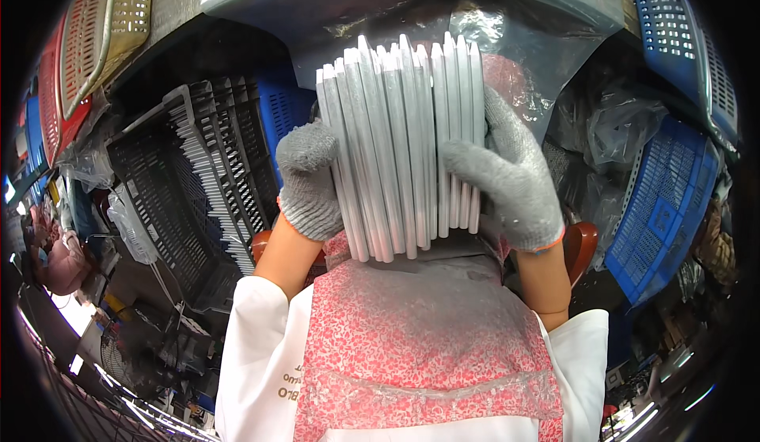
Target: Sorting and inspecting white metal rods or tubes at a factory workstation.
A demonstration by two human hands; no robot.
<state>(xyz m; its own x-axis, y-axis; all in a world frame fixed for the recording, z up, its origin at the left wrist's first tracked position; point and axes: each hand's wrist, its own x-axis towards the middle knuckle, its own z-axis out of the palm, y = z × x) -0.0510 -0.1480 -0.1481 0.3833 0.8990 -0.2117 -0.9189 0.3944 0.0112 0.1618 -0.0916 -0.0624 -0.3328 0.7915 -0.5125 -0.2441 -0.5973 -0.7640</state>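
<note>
A wide bundle of silvery-grey metal rods (396, 149) with narrowed tips is held up in front of my chest, tips pointing away from me. My left hand (307, 177), in a grey knitted glove, grips the bundle's left side with its fingers curled. On the opposite side my right hand (507, 173), gloved the same way, clasps the rods with its thumb laid across the front and its other fingers partly hidden behind. The near ends of the rods are uneven, and those on the right sit a little higher.
Plastic sheeting (546, 30) covers the surface ahead. To the left, a black crate (174, 196) holds many similar rods; red and yellow baskets (87, 46) stand above it. Blue baskets (661, 204) are on the right. A dusty pink floral apron (427, 339) covers my lap.
</note>
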